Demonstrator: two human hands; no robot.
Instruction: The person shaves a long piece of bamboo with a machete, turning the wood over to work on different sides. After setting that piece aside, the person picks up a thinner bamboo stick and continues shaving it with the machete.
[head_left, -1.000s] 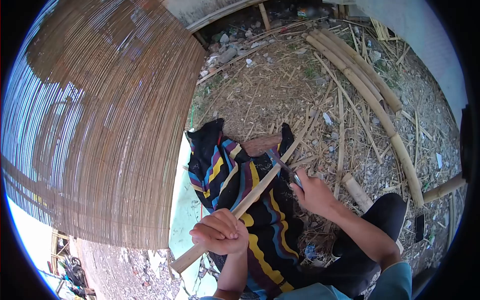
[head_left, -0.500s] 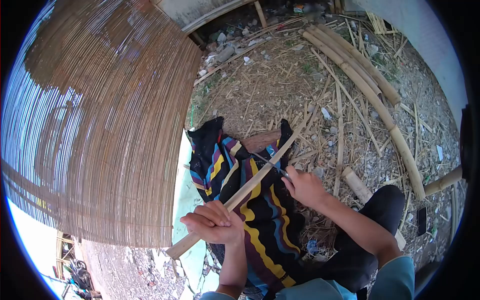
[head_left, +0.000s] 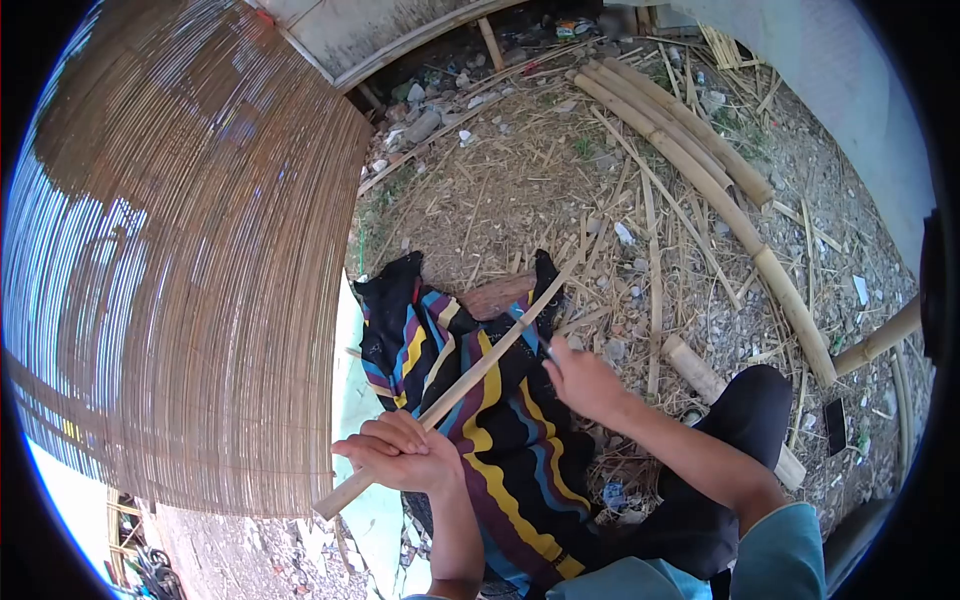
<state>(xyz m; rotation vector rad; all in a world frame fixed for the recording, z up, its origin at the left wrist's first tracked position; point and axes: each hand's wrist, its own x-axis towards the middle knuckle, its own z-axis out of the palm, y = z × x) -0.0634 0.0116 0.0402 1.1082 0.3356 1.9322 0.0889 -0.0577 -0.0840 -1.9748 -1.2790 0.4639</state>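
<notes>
My left hand [head_left: 395, 452] is closed round the lower part of a long pale bamboo strip [head_left: 470, 380], whose near end sticks out past my wrist. The strip slants up and away to the right over a striped cloth [head_left: 500, 430] that covers my lap. Closed around the handle of a knife [head_left: 546, 347], my right hand [head_left: 588, 382] is to the right of the strip. Only a little of the blade shows, beside the strip. Beyond the cloth a reddish-brown wood block [head_left: 496, 297] lies on the ground.
A slatted bamboo screen [head_left: 200, 270] fills the left side. Thick bamboo poles [head_left: 785, 290] curve along the right. A short bamboo piece [head_left: 695, 368] lies near my knee, with a dark phone-like object [head_left: 835, 427] farther right. Thin strips and shavings litter the ground.
The view has shifted, so most things appear farther left. My right hand and the knife are nearer the strip's far part, and the blade shows less than before. My left hand keeps its hold.
</notes>
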